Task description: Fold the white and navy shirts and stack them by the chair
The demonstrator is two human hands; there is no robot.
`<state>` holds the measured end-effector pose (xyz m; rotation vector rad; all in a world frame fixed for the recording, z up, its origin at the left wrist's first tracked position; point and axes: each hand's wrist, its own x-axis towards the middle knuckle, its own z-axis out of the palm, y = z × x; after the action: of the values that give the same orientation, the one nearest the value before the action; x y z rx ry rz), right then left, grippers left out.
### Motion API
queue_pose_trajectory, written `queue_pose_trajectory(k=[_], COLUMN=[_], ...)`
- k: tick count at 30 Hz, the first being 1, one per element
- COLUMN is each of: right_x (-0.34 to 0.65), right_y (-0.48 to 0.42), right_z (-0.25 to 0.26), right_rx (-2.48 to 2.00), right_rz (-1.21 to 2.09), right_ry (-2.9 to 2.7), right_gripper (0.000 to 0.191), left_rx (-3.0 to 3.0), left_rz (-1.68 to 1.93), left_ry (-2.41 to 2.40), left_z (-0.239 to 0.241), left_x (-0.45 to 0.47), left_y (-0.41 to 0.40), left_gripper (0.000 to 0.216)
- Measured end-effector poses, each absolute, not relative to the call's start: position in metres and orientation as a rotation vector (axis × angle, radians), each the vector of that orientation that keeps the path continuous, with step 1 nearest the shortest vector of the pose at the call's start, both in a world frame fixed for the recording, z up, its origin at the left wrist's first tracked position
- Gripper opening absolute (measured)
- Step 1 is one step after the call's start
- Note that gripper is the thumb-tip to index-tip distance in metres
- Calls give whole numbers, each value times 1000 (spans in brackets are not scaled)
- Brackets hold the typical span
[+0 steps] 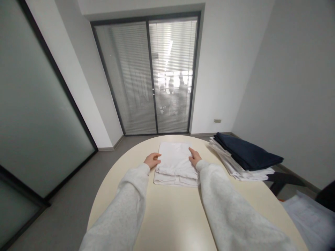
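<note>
A folded white garment (175,160) lies flat on the round cream table (172,212), its layers showing along the near edge. At its left edge rests my left hand (152,160), thumb and fingers apart, the fingertips touching or very near the cloth. My right hand (194,157) is at the opposite edge, fingers spread and the index finger pointing forward along the side. Neither hand visibly grips the fabric. Light grey sleeves cover both forearms.
To the right, a folded navy garment (246,150) tops a stack of white garments (230,164) at the table edge. More pale fabric (309,216) sits lower, beside a dark chair part (284,179). Beyond the table stand glass doors with blinds (131,83).
</note>
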<state>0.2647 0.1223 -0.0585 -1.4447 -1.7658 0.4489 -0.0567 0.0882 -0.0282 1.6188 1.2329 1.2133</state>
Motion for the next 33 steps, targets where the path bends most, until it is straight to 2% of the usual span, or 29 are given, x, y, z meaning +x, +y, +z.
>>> queue_pose_trajectory(k=[3, 7, 10, 13, 16, 19, 24, 27, 30, 33], right_x=[273, 279, 273, 268, 269, 272, 272, 270, 267, 264], right_y=[120, 115, 110, 107, 109, 113, 116, 115, 114, 114], right_z=[-47, -28, -25, -32, -40, -44, -50, -54, -56, -56], right_rx=[-1570, -1512, -1498, -1525, -1568, -1591, -1641, -1609, -1646, -1689], right_rz=[303, 325, 322, 359, 403, 452, 524, 495, 416, 326], right_ry=[-1920, -2210, -2218, -2106, -1976, -1878, -1882, -1935, -1963, -1962], right_gripper=[60, 40, 50, 65, 67, 67, 68, 70, 72, 71], left_rx=[1826, 2041, 2131, 2214, 2256, 2254, 2173, 2239, 2427, 2627], left_rz=[1135, 706, 512, 577, 677, 689, 332, 139, 118, 254], left_ry=[1197, 983, 914, 948, 945, 903, 765, 852, 1025, 1130], left_z=[-3, 19, 16, 13, 24, 37, 28, 19, 21, 27], left_x=[-59, -56, -45, -36, -30, -25, -14, -6, 10, 35], left_y=[78, 68, 63, 61, 56, 50, 45, 41, 28, 8], left_gripper=[28, 30, 42, 30, 16, 15, 23, 32, 40, 49])
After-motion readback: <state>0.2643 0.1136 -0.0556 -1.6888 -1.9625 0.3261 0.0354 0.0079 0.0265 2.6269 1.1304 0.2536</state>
